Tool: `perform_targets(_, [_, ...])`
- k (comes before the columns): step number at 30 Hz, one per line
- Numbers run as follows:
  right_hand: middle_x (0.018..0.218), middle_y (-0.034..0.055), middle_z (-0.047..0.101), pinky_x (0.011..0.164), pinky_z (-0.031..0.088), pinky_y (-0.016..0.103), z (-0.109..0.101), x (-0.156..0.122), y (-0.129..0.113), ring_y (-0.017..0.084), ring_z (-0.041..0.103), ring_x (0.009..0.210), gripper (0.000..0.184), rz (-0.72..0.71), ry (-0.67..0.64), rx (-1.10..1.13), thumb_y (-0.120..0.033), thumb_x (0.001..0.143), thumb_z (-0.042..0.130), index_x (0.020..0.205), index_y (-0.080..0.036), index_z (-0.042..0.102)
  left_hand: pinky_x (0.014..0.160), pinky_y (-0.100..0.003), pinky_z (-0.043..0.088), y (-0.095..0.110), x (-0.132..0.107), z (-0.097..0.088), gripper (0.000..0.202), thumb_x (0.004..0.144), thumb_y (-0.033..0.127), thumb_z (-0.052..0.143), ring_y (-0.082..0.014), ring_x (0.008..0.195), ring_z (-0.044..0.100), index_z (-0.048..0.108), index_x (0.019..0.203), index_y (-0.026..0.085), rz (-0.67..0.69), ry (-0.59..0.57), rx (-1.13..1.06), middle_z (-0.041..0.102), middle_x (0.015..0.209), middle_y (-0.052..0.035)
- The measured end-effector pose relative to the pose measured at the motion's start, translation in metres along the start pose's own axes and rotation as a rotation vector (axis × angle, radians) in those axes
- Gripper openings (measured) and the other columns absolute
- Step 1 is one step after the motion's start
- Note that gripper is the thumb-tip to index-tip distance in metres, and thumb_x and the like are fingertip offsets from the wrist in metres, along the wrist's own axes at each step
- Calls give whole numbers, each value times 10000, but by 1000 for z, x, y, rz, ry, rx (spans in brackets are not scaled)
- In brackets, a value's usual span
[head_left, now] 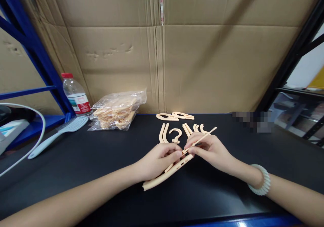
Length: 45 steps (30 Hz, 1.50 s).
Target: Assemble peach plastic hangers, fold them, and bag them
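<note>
My left hand (160,159) is closed around a beige plastic hanger arm (165,175), a long curved piece with small slots near its upper end. In my right hand (215,151), a thin beige plastic piece (206,135) is pinched between thumb and fingers, its far end pointing up and right. The fingertips of both hands meet where the two pieces come together; fingers partly hide that spot. Just beyond my hands lie a beige hanger hook (175,135), a pair of curved hanger arms (164,132) and several slimmer parts (187,129).
Folded beige hangers (167,117) lie at the table's back edge. Left of them is a clear plastic bag (115,110) of similar parts. A red-capped bottle (78,97), a pale blue hairbrush (72,125) and a white cable (43,129) are farther left. Cardboard (227,65) walls the back.
</note>
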State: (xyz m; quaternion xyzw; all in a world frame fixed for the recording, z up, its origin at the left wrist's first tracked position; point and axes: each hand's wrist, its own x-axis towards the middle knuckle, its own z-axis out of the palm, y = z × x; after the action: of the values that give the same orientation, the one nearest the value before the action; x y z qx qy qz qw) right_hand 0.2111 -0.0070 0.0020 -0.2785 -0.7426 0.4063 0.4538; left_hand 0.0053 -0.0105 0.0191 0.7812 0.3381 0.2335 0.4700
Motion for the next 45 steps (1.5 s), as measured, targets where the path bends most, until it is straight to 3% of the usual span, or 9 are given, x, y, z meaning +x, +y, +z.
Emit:
perform_targets(4, [834,48,647,564,524,240,2,-3,1,129,606,679,136,-39,-25,-95,-272,873,600,801,-180,669,596,-207,395,2,-4,0,341,947,361,385,-111,618,496,617,801,159,81,3,229,553,664,18])
perform_targets(8, [802,47,664,692,521,297,2,-7,-1,161,624,771,122,-247,-31,-315,-183,893,556,834,-191,663,559,-194,403,2,-5,2,352,962,339,347,-103,550,508,618,832,156,58,-45,287,574,619,16])
perform_targets(14, [763,40,616,643,480,287,1,-12,-3,143,583,702,237,-418,-91,-473,-75,905,434,867,-196,634,580,-198,404,1,-5,4,338,968,298,330,-100,554,509,592,808,155,139,-75,376,561,618,15])
perform_targets(24, [745,38,605,620,468,299,0,-12,7,152,562,694,242,-534,-88,-534,-54,892,441,910,-205,629,566,-199,394,-1,-4,2,363,971,332,312,-99,548,478,569,775,168,179,-80,370,534,609,20])
perform_targets(29, [733,46,612,635,484,327,2,-10,-4,173,573,700,208,-639,-113,-518,-79,889,475,925,-206,636,561,-202,399,4,-6,4,386,961,386,341,-98,556,483,547,722,164,118,-117,195,523,614,23])
perform_targets(33, [842,53,629,689,492,327,-10,-2,-19,171,590,768,175,-444,103,-438,-119,902,485,913,-214,631,496,-211,424,2,-2,3,398,929,498,388,-108,535,531,552,816,154,15,-134,-177,570,666,-4])
perform_targets(36, [854,58,602,624,482,298,-37,9,-20,159,570,711,158,-227,213,-454,-251,921,480,877,-191,618,538,-230,458,-6,4,-1,373,881,493,509,-130,596,586,594,897,130,-15,-48,-409,625,737,-48])
perform_targets(41, [765,32,619,583,464,283,-83,20,0,154,568,624,279,161,68,-593,-277,864,508,1099,-147,588,611,-258,486,-16,13,-10,250,789,305,680,-152,669,616,655,959,124,-48,52,-702,647,827,-73])
perform_targets(45, [721,34,658,626,453,282,-90,21,13,172,599,651,466,359,29,-734,-217,821,524,1264,-78,497,674,-278,502,-16,15,-13,217,787,267,682,-166,708,621,680,932,105,-29,78,-835,653,852,-85])
